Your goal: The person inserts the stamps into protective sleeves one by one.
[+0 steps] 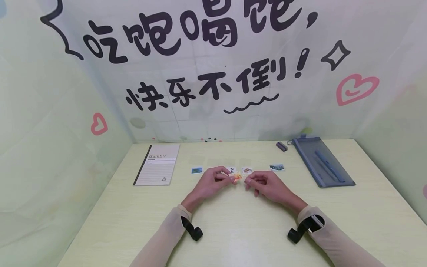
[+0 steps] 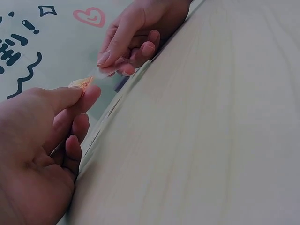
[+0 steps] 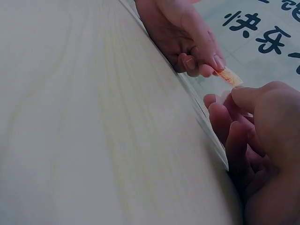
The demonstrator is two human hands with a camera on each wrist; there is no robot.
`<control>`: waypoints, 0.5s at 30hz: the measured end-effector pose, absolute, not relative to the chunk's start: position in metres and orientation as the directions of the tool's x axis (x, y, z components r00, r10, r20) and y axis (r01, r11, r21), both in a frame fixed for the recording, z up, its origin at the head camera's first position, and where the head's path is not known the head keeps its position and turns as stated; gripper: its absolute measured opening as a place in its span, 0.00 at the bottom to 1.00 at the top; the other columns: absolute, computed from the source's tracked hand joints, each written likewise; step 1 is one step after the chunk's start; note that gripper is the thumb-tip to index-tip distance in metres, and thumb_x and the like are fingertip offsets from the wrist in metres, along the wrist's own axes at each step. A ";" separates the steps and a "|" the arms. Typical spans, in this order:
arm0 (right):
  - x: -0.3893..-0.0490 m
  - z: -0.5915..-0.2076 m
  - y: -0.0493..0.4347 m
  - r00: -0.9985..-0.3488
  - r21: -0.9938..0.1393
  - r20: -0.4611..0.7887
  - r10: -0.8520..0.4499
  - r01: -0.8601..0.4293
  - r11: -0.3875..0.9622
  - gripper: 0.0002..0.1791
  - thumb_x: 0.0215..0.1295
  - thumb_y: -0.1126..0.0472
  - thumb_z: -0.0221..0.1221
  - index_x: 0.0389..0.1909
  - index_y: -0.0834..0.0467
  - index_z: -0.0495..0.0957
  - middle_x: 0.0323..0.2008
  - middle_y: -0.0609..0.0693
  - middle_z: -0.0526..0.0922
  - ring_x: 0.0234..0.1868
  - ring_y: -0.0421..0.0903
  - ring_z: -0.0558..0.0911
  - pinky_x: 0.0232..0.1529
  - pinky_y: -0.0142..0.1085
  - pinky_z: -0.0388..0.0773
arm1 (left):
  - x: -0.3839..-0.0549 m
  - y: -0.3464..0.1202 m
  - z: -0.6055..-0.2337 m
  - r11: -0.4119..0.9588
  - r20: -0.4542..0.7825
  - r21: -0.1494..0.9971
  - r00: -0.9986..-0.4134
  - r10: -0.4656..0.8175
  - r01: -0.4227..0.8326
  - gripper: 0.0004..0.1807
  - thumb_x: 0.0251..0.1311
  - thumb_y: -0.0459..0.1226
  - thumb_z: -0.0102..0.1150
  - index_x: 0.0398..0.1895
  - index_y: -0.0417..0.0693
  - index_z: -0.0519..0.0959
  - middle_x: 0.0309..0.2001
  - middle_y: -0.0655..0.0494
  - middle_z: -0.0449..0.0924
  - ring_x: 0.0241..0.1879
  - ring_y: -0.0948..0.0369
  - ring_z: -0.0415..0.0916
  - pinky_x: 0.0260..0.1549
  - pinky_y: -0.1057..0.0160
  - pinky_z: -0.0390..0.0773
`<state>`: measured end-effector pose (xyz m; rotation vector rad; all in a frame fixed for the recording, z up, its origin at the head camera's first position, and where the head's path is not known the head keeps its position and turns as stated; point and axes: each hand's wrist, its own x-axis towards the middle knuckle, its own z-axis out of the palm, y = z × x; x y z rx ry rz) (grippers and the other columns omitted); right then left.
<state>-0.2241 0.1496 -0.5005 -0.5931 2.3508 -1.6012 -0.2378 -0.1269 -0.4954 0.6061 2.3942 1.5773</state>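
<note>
My left hand (image 1: 213, 181) pinches a small orange picture sticker (image 1: 237, 177) between thumb and forefinger, above the table. Facing it, my right hand (image 1: 268, 184) has thumb and forefinger together on a thin see-through film (image 2: 108, 71), best seen in the left wrist view. The film's end comes right up to the edge of the orange sticker (image 3: 229, 75). Just behind the hands lie two small picture pieces, one with black marks (image 1: 232, 170) and one with a reddish picture (image 1: 247, 170). A blue-green picture piece (image 1: 197, 170) lies to the left, another bluish one (image 1: 277, 167) to the right.
A notebook (image 1: 156, 167) marked Gambit lies at the back left of the table (image 1: 233, 237). At the back right is a blue mesh zip pouch (image 1: 308, 155) with a blue pen (image 1: 328, 165). Beside it sits a small dark block (image 1: 281, 146). A printed cloth hangs behind.
</note>
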 end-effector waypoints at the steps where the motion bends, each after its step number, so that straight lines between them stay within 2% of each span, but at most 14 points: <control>1: -0.224 -0.501 0.150 -0.889 -0.928 0.036 -0.456 -0.199 0.314 0.12 0.81 0.52 0.63 0.48 0.55 0.88 0.37 0.52 0.92 0.25 0.45 0.84 0.27 0.31 0.76 | -0.238 -0.127 -0.496 0.343 0.050 0.912 -0.893 0.448 0.223 0.10 0.74 0.52 0.67 0.46 0.59 0.87 0.39 0.67 0.95 0.46 0.65 0.80 0.52 0.63 0.72; 5: -0.225 -0.503 0.151 -0.894 -0.933 0.038 -0.447 -0.192 0.303 0.12 0.81 0.53 0.63 0.48 0.57 0.88 0.37 0.53 0.92 0.25 0.46 0.84 0.27 0.31 0.75 | -0.238 -0.127 -0.496 0.343 0.042 0.913 -0.890 0.454 0.218 0.08 0.74 0.51 0.68 0.46 0.61 0.88 0.39 0.67 0.95 0.47 0.64 0.79 0.53 0.62 0.72; 15: -0.225 -0.502 0.151 -0.905 -0.928 0.013 -0.424 -0.169 0.333 0.13 0.79 0.49 0.65 0.48 0.54 0.88 0.36 0.49 0.94 0.25 0.47 0.86 0.27 0.31 0.73 | -0.239 -0.127 -0.496 0.353 0.031 0.911 -0.887 0.461 0.215 0.08 0.74 0.51 0.68 0.45 0.61 0.87 0.39 0.68 0.94 0.48 0.64 0.81 0.56 0.59 0.72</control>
